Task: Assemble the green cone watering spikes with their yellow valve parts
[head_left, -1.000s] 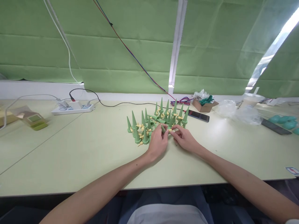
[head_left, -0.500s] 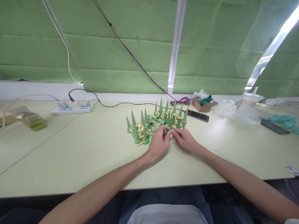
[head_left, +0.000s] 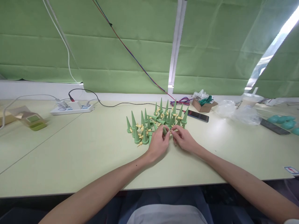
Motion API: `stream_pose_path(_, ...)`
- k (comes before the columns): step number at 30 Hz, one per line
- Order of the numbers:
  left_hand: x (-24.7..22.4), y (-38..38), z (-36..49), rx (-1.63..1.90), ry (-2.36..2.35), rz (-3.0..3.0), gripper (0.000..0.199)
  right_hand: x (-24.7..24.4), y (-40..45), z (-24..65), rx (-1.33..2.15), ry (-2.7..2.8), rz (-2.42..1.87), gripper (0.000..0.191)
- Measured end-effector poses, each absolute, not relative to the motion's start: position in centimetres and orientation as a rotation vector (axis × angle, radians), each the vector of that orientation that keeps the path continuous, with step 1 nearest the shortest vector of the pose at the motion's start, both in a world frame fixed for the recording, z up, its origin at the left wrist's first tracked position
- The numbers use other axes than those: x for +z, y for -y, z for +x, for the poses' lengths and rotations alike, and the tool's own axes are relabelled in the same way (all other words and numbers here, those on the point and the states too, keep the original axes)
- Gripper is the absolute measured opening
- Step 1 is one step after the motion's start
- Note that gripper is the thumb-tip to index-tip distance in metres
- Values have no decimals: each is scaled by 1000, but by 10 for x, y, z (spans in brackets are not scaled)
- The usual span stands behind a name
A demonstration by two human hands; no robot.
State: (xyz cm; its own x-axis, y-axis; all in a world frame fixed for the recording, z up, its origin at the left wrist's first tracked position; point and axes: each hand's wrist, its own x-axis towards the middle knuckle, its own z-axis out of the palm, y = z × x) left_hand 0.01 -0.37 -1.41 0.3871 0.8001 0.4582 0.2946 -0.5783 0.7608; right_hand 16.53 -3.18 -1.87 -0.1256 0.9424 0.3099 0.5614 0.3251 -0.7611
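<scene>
My left hand [head_left: 159, 138] is closed on a green plastic cone [head_left: 164, 130], whose tip shows between the fingers. Close by on its right, my right hand [head_left: 183, 137] pinches at the end of that cone; a small pale yellow bit shows at its fingertips, too small to name. Around and behind both hands stand several upright green cones [head_left: 133, 120] with small yellow side pieces [head_left: 139, 126]. A few green cones [head_left: 157, 119] lie on their sides in the middle of the group, partly hidden by my left hand.
On the table [head_left: 93, 149], a power strip [head_left: 72, 109] lies at the back left near a green-lidded box [head_left: 35, 120]. Behind the cones are coiled wires [head_left: 183, 101], a phone [head_left: 198, 115] and a small carton [head_left: 203, 105]. A drink cup [head_left: 249, 100] and plastic bag [head_left: 246, 115] stand farther right.
My right hand's fingers have shifted slightly and spread a little at the cone's end. My left hand keeps its place with the cone.
</scene>
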Motion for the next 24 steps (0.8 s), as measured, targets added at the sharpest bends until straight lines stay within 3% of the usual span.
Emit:
stream_pose_path(18,-14,5,-1,1025,-878,2146,19,-25,23,171,388,1884,-1492,42)
stream_pose_path(24,-15,4,-1,1063,-907,2158,18,-23,25,168,406,1863,-1465,41)
